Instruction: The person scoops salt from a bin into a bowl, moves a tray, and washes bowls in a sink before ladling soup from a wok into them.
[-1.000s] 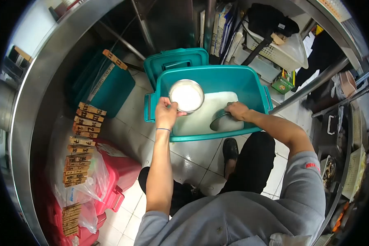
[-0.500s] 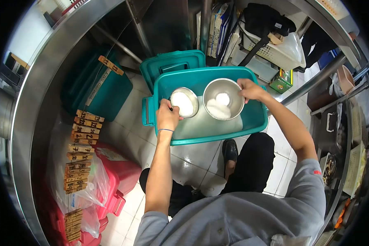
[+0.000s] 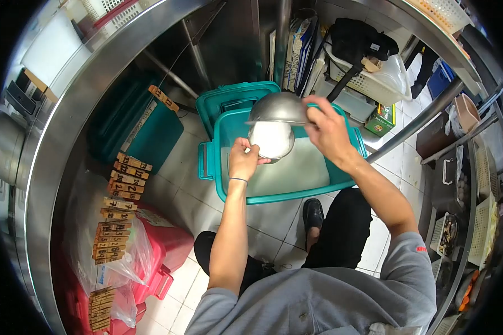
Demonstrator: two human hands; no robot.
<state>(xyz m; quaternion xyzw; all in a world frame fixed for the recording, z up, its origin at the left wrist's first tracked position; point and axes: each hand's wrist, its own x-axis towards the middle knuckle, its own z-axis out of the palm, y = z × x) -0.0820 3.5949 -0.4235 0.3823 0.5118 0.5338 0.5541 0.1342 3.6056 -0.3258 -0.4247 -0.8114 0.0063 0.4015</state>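
Observation:
My right hand (image 3: 325,129) grips the rim of a large metal bowl (image 3: 279,106), tipped over so its mouth faces down and its outside shows. Under it, my left hand (image 3: 243,160) holds a smaller round metal container (image 3: 283,156) by its left side, thumb at the rim. White powdery or granular stuff (image 3: 270,138) fills the smaller container up to where the tilted bowl overlaps it. Both are over an open green plastic bin (image 3: 262,199), which has a layer of pale white grainy stuff (image 3: 304,167) inside.
The green lid (image 3: 207,109) leans behind the bin. At left stand another lidded green bin (image 3: 165,139) and a red bin (image 3: 173,245) with a plastic bag. Numbered wooden clips (image 3: 112,240) hang on a wire. A steel rail curves overhead; a basket (image 3: 394,84) and folders (image 3: 302,50) sit behind.
The large bowl has swung left and turned over above the smaller container, its contents no longer showing. My left hand has shifted slightly right with the smaller container.

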